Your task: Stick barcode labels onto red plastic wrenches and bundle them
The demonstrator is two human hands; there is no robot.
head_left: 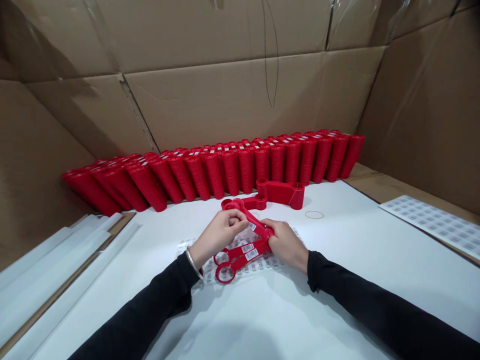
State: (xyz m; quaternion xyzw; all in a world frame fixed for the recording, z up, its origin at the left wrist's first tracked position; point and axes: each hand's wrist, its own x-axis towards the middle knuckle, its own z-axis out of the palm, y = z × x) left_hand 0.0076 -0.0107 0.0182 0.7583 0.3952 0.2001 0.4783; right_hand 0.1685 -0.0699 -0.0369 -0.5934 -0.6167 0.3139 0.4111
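My right hand point(287, 242) is closed round the ends of several flat red plastic pieces with ring-shaped ends point(240, 262), which fan out to the left. White barcode labels point(251, 254) show on them. My left hand point(221, 232), with a bracelet at its wrist, has its fingers curled and its thumb against the forefinger, beside a white label point(252, 226) on the uppermost piece. What that pinch holds, if anything, is hidden. Under the pieces lies a clear sheet of printed labels point(243, 270). Just behind my hands is a stack of the same red pieces point(279, 192).
Tall stacks of red pieces point(240, 172) line the back of the white table point(240, 320). A label sheet point(435, 220) lies at the right, a loose rubber band point(314, 214) nearer the middle. White boards point(56, 255) lie at the left. Cardboard walls point(225, 100) enclose the table.
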